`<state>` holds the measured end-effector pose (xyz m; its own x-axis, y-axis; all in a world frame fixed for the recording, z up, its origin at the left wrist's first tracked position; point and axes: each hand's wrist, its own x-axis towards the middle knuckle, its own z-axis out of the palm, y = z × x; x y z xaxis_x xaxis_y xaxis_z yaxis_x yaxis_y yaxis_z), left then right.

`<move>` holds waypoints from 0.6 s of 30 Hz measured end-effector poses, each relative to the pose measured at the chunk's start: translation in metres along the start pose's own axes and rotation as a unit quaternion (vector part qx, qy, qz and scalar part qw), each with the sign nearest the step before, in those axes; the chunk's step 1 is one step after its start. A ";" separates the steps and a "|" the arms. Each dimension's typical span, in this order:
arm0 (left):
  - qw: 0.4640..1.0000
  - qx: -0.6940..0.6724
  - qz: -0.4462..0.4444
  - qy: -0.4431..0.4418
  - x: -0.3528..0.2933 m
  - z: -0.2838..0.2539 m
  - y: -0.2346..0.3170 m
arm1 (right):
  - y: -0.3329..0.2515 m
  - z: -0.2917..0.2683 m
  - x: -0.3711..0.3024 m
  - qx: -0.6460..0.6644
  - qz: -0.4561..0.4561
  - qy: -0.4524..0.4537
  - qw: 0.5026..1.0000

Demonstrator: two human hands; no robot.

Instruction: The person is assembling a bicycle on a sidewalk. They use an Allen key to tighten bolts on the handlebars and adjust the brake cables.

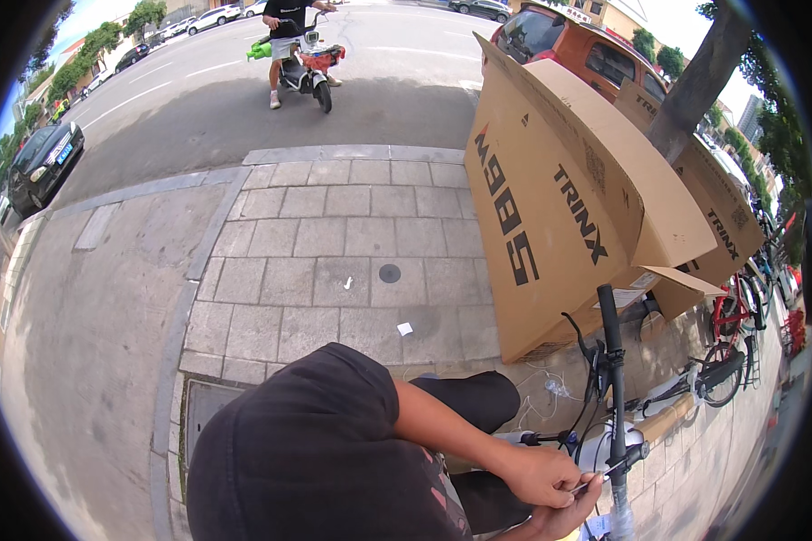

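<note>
A black bicycle handlebar [615, 397] runs lengthwise at the lower right, with a brake lever [575, 332] and cables beside its far grip. Clear wrap covers part of the bar near the lower edge. My left hand [539, 475], coming out of a black sleeve, is closed with its fingertips on a thin metal rod-like tool [607, 472]. Just below it, my right hand [576, 512] pinches the same tool, whose tip reaches the clamp area at the middle of the bar. The tool's exact kind is too small to tell. Most of my right forearm is hidden.
A large open cardboard box [550, 198] stands beyond the handlebar, with another box [717, 212] by a tree trunk [708, 81]. Several bicycles [726, 370] stand at the right. A person [284, 36] straddles a scooter [309, 68] on the road. Plastic wrap [558, 389] lies near the box.
</note>
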<state>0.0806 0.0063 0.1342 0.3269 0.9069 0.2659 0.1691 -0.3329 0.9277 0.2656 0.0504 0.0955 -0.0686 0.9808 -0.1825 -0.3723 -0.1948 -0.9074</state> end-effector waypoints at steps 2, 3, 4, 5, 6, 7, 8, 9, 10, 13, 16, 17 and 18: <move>0.998 -0.060 -0.027 0.002 -0.002 0.014 -0.012 | -0.006 0.020 -0.007 -0.035 -0.008 0.015 0.999; 0.995 -0.091 -0.039 0.000 -0.002 0.018 -0.016 | -0.005 0.019 -0.010 -0.036 -0.016 0.015 0.999; 0.990 -0.128 -0.054 -0.011 -0.004 0.021 -0.021 | -0.004 0.016 -0.012 -0.037 -0.025 0.015 0.999; 0.984 -0.165 -0.070 -0.021 -0.009 0.015 -0.006 | -0.004 0.015 -0.013 -0.038 -0.032 0.014 0.999; 0.975 -0.202 -0.086 -0.030 -0.012 0.012 0.001 | -0.005 0.016 -0.014 -0.049 -0.030 0.019 0.998; 0.968 -0.234 -0.084 -0.042 -0.012 0.016 -0.004 | -0.005 0.014 -0.014 -0.047 -0.019 0.012 0.999; 0.959 -0.265 -0.081 -0.052 -0.011 0.022 -0.013 | -0.004 0.010 -0.016 -0.046 -0.009 0.004 0.999; 0.949 -0.298 -0.077 -0.064 -0.011 0.026 -0.020 | -0.003 0.004 -0.018 -0.045 0.001 -0.003 0.999; 0.934 -0.338 -0.095 -0.071 -0.011 0.029 -0.026 | 0.002 -0.016 -0.013 -0.081 0.009 -0.042 0.996; 0.883 -0.429 -0.152 -0.117 -0.014 0.036 -0.031 | -0.011 -0.003 -0.038 -0.081 -0.012 0.042 0.996; 0.845 -0.475 -0.200 -0.146 -0.022 0.023 -0.029 | -0.003 0.010 -0.038 -0.077 -0.033 0.063 0.994; 0.829 -0.490 -0.233 -0.138 -0.023 0.022 -0.027 | -0.004 0.025 -0.039 -0.105 -0.034 0.076 0.991; 0.824 -0.483 -0.270 -0.122 -0.025 0.017 -0.024 | -0.005 0.028 -0.036 -0.143 -0.033 0.058 0.987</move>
<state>0.0846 -0.0126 0.1011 0.6444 0.7368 -0.2048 -0.4294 0.5703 0.7003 0.2436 0.0159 0.1171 0.0597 0.9875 -0.1457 -0.0945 -0.1397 -0.9857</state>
